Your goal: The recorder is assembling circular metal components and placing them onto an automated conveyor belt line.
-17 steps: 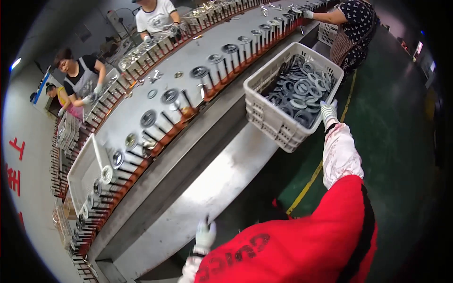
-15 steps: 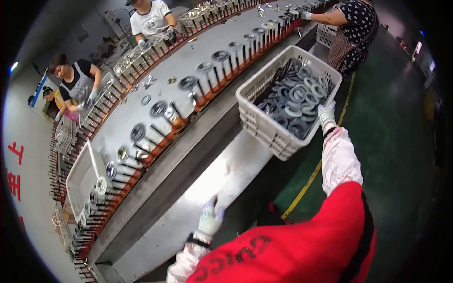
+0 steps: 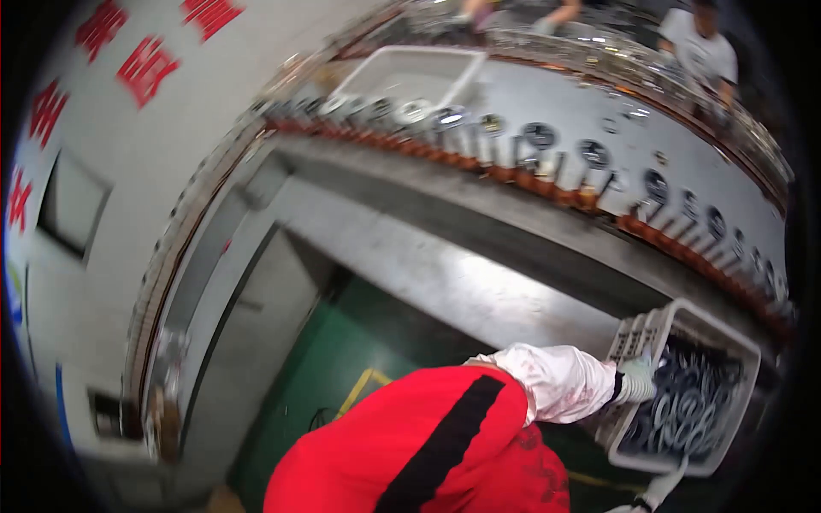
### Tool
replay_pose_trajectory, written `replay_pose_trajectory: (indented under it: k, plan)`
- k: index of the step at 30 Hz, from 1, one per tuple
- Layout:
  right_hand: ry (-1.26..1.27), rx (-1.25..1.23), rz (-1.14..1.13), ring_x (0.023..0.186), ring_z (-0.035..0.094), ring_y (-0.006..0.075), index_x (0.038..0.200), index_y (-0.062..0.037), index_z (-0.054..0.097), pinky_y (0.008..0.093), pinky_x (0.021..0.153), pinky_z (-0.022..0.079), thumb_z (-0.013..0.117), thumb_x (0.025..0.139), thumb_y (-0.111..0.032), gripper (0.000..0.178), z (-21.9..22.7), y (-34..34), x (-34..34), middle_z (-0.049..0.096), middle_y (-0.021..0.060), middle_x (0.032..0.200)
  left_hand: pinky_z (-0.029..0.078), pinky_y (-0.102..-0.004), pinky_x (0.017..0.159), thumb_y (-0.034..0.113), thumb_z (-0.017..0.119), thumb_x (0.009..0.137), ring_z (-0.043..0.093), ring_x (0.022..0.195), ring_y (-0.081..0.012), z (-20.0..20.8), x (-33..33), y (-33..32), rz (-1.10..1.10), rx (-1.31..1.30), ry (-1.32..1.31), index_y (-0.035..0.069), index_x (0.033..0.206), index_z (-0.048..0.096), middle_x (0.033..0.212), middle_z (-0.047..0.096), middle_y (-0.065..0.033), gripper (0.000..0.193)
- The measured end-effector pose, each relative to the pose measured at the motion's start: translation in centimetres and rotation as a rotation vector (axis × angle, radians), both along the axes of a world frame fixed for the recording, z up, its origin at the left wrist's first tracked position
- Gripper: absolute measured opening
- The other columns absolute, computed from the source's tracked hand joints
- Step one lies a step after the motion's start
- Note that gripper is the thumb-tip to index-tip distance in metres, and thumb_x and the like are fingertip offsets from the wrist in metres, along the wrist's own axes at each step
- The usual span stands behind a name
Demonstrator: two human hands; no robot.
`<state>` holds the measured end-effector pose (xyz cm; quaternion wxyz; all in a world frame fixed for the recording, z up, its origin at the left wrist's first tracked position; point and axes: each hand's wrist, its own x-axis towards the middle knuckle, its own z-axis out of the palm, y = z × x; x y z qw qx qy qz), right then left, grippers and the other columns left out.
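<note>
A white plastic crate (image 3: 742, 342) full of grey metal rings (image 3: 684, 410) is at the right, beside the long metal bench. My left hand (image 3: 636, 380), in a pale striped glove, is closed over the crate's left rim, its fingertips by the rings. My right hand (image 3: 671, 483), also gloved, is at the crate's lower rim near the picture's bottright edge. It is blurred and partly cut by shadow; its fingers do not show clearly.
A curved line of upright pegs on an orange-brown rail (image 3: 547, 186) carries round metal parts along the bench. A white tray (image 3: 410, 60) stands on the bench top. A metal ledge (image 3: 479, 278) runs below. Other people (image 3: 701, 51) work across the bench.
The view has swung left, so the crate now appears at the lower right. My left hand, earlier off the crate with its fingers apart, is now on its rim.
</note>
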<state>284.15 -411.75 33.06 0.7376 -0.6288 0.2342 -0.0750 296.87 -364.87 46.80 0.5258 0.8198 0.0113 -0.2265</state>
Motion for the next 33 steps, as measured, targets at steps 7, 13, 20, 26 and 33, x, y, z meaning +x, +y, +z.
replay_pose_trajectory:
  k: [7, 13, 20, 26, 33]
  plan:
    - [-0.048, -0.775, 0.183, 0.094, 0.070, 0.0345, 0.120, -0.0010, 0.066, 0.0419, 0.084, 0.057, 0.055, 0.094, -0.025, 0.037, 3.1, 12.2, 0.2, 0.070, 0.0183, 0.108, 0.055, -0.0454, 0.085, 0.025, 0.073, 0.070, 0.069, 0.099, -0.0404, -0.9, -10.6, 17.2, 0.358, -0.047, -0.062, -0.012, 0.126, 0.049, 0.100, 0.068, -0.0302, 0.071]
    - [0.116, -0.469, 0.681, 0.102, 0.067, 0.0371, 0.122, 0.0000, 0.064, 0.0429, 0.093, 0.052, 0.053, 0.094, -0.015, 0.034, 8.3, 26.2, -3.2, 0.070, 0.0216, 0.106, 0.054, -0.0456, 0.088, 0.024, 0.073, 0.072, 0.067, 0.103, -0.0433, -0.9, -22.7, 32.0, 0.681, -0.030, -0.246, -0.006, 0.143, 0.041, 0.108, 0.067, -0.0321, 0.083]
    - [0.614, 0.613, 0.750, 0.111, 0.063, 0.0331, 0.117, 0.0017, 0.058, 0.0494, 0.099, 0.054, 0.059, 0.096, -0.031, 0.039, 9.6, 54.3, -7.2, 0.066, 0.0198, 0.116, 0.048, -0.0393, 0.102, 0.018, 0.072, 0.076, 0.060, 0.120, -0.0367, 2.3, -34.2, 52.5, 0.936, 0.112, -0.256, 0.002, 0.147, 0.044, 0.127, 0.063, -0.0269, 0.078]
    - [0.462, 0.603, 0.582, 0.105, 0.062, 0.0343, 0.108, -0.0012, 0.056, 0.0517, 0.098, 0.054, 0.058, 0.096, -0.027, 0.029, 10.1, 70.8, -10.6, 0.064, 0.0180, 0.112, 0.040, -0.0372, 0.113, 0.022, 0.071, 0.082, 0.052, 0.134, -0.0336, 3.1, -42.8, 63.3, 0.813, 0.031, -0.316, -0.001, 0.149, 0.042, 0.143, 0.054, -0.0267, 0.077]
    - [0.511, 0.499, 0.422, 0.100, 0.063, 0.0263, 0.104, -0.0083, 0.063, 0.0461, 0.090, 0.054, 0.058, 0.091, -0.025, 0.022, 7.4, 68.7, -12.7, 0.069, 0.0085, 0.108, 0.051, -0.0420, 0.097, 0.054, 0.078, 0.080, 0.064, 0.116, -0.0391, -2.8, -39.6, 64.9, 0.596, -0.114, -0.327, -0.006, 0.132, 0.054, 0.125, 0.064, -0.0296, 0.083]
